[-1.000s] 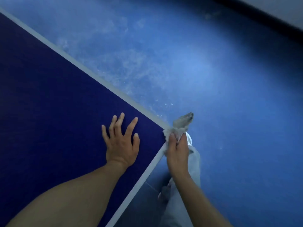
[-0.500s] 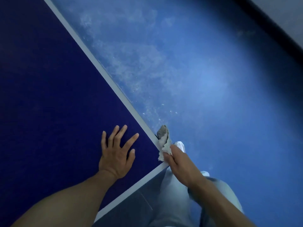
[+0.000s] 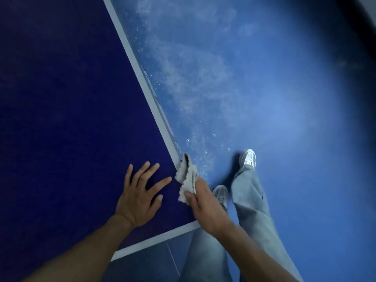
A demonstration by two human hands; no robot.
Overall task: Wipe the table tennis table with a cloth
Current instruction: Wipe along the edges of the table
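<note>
Dark blue table [image 3: 61, 119], white edge line; dusty blue floor [image 3: 264, 98]. Left hand [image 3: 140, 196] flat, fingers spread. Right hand [image 3: 203, 204] grips cloth [image 3: 187, 178] at table edge.

Bare forearms, no sleeves visible, lead to the left hand [image 3: 140, 198] and right hand [image 3: 205, 208]; below, loose light-grey trousers [image 3: 250, 200] fall over white-and-grey laced trainers [image 3: 248, 158].

The table [image 3: 61, 119] runs off the left and top edges, so only one corner shows. The right hand [image 3: 205, 204] covers part of the cloth [image 3: 188, 178] — the fingers beneath are hidden — and one shoe [image 3: 220, 193] sits half behind that wrist.
</note>
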